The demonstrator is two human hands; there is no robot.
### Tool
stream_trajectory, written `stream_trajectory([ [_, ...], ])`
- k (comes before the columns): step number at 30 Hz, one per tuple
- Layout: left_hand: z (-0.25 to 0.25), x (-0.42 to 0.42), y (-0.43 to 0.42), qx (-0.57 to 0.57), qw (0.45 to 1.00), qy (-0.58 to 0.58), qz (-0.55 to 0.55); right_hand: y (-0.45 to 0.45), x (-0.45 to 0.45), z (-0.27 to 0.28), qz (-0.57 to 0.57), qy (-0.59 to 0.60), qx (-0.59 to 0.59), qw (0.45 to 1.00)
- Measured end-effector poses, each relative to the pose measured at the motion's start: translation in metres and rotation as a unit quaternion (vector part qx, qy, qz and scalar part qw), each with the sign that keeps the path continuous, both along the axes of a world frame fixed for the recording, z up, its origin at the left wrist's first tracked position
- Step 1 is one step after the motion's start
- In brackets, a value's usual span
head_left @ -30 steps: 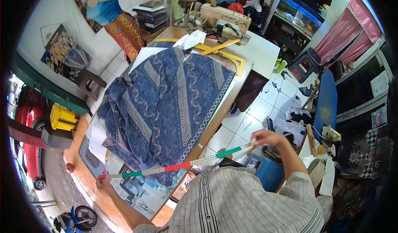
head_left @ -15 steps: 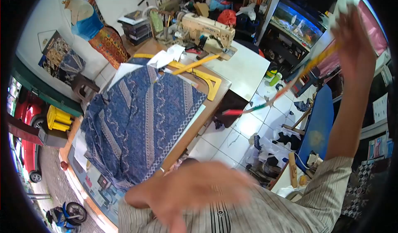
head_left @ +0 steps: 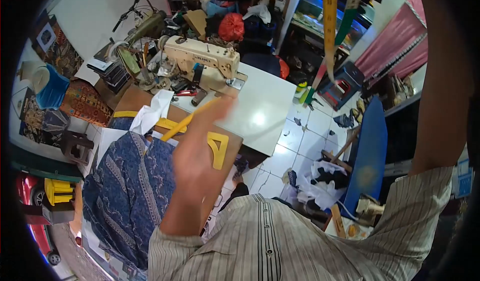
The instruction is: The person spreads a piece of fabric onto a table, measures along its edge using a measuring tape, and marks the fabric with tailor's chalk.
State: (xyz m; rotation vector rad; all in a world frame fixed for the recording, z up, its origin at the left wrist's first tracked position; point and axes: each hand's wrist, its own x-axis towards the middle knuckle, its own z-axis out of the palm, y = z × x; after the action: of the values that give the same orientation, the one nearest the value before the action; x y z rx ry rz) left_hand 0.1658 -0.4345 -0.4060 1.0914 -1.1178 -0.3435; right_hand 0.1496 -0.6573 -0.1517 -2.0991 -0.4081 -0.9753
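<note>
My left hand point(head_left: 200, 146) is smeared by motion over the table, beside the blue patterned batik cloth point(head_left: 132, 181). Its fingers overlap the upper end of a yellow stick-like ruler point(head_left: 182, 125); whether they grip it is unclear. Just right of the hand lies a yellow ruler with an angled, cut-out end point(head_left: 218, 148). My right forearm point(head_left: 442, 81) stretches upward at the right side, and the hand itself is past the top edge. A tape measure point(head_left: 328, 26), yellow on one strand with green and red parts on another, hangs in a loop from above.
A sewing machine point(head_left: 200, 56) stands on a white table point(head_left: 265, 96) beyond the cloth. White paper point(head_left: 152, 112) lies by the rulers. A blue ironing board point(head_left: 369, 156) is at the right, near white scraps point(head_left: 322, 181) on the floor. A dress form point(head_left: 50, 88) stands at left.
My left hand has gone from in front of my chest to the rulers on the table. My right hand has risen out of view, and the tape measure now hangs down. The view has shifted.
</note>
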Motion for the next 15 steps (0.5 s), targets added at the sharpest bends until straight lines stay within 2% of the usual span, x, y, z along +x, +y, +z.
stream_trajectory([
  [2,-0.026,0.037,-0.062,0.045,0.991,0.052,0.112,-0.012,0.013,-0.002,0.007,0.001,0.033,0.999],
  [3,-0.037,0.045,-0.090,0.075,0.987,0.016,0.143,-0.018,0.018,-0.004,0.009,0.002,0.049,0.999],
  [5,-0.066,0.060,-0.150,0.035,0.970,-0.110,0.213,-0.030,0.027,-0.011,0.009,0.003,0.089,0.996],
  [7,-0.103,0.078,-0.202,0.103,0.959,-0.080,0.251,-0.056,0.030,-0.024,0.032,0.039,0.126,0.991],
  [8,-0.111,0.084,-0.216,0.114,0.968,0.074,0.212,-0.078,0.030,-0.041,0.064,0.092,0.123,0.986],
  [9,-0.154,0.106,-0.231,0.096,0.955,0.215,0.181,-0.101,0.030,-0.059,0.093,0.146,0.117,0.978],
  [10,-0.168,0.117,-0.227,0.149,0.915,0.333,0.172,-0.124,0.026,-0.093,0.100,0.172,0.084,0.976],
  [11,-0.202,0.128,-0.228,0.156,0.893,0.320,0.275,-0.142,0.020,-0.128,0.067,0.191,0.107,0.974],
  [12,-0.248,0.146,-0.228,0.082,0.912,0.216,0.338,-0.161,0.015,-0.170,0.035,0.210,0.132,0.968],
  [13,-0.252,0.153,-0.216,0.123,0.903,0.225,0.345,-0.186,0.015,-0.225,0.038,0.182,0.194,0.963],
  [14,-0.241,0.149,-0.210,0.155,0.879,0.253,0.374,-0.217,0.011,-0.294,-0.055,0.182,0.127,0.973],
  [15,-0.228,0.144,-0.208,0.184,0.852,0.280,0.402,-0.242,0.001,-0.366,-0.136,0.280,0.063,0.948],
])
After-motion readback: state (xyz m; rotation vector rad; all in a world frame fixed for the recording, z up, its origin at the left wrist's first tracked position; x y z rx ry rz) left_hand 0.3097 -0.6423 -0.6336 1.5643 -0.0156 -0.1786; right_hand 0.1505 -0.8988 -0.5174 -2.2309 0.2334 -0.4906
